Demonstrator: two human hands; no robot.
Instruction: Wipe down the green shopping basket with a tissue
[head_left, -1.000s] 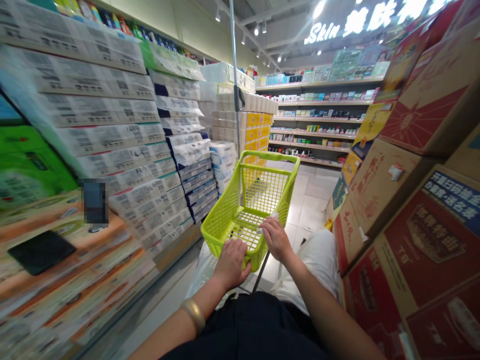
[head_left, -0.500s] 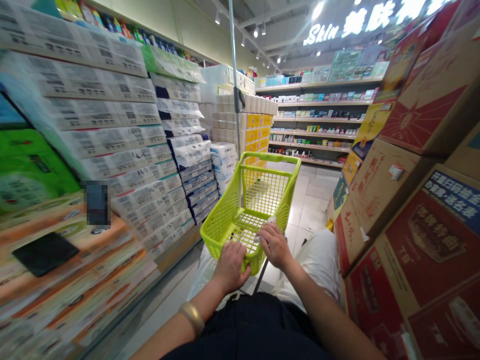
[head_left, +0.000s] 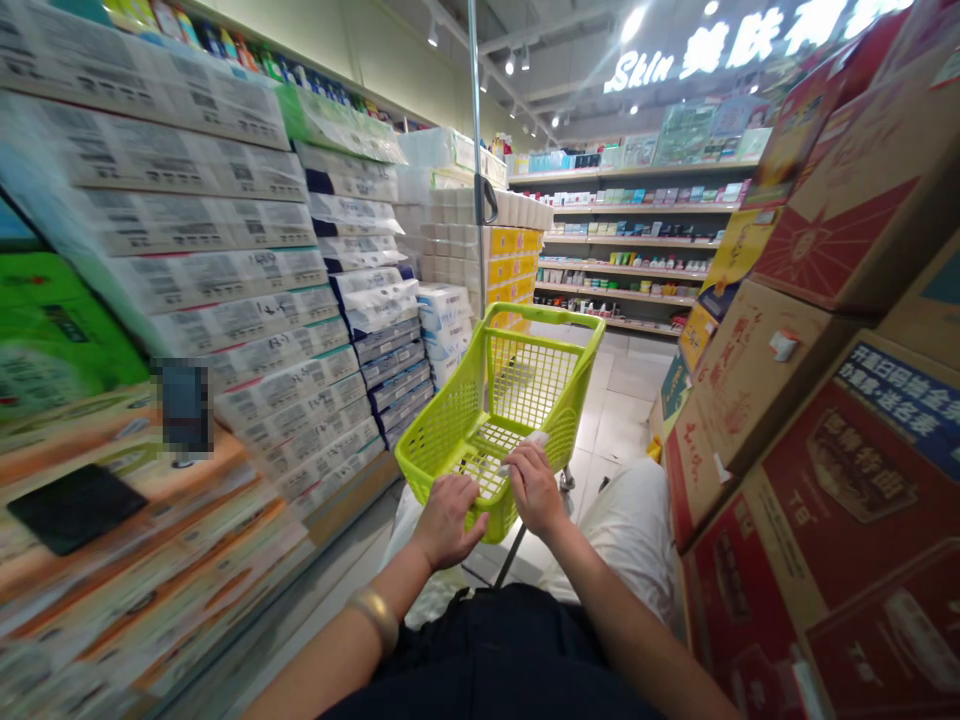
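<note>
A lime-green shopping cart (head_left: 431,435) with a latticed basket stands right in front of me, and I see no goods in it. My left hand (head_left: 448,520) lies over its near rim, fingers curled over the edge and thumb on my side. A gold-coloured bangle (head_left: 375,618) circles that wrist. Just to the right, my right hand (head_left: 536,490) is closed round a crumpled white tissue (head_left: 537,439), which pokes out past the fingers above the basket's near right side. My right palm and the tissue's held part are hidden.
Red and brown cartons (head_left: 847,470) rise close on the right. Wrapped packs (head_left: 210,220) are stacked along the left, with a flat black object (head_left: 75,508) on a lower stack. A metal pole (head_left: 476,120) stands beyond the cart. Product shelves (head_left: 637,207) line the back.
Both hands have shifted slightly left, and the left thumb has moved up from below the rim. The tissue stays in my right hand. My view has turned a little.
</note>
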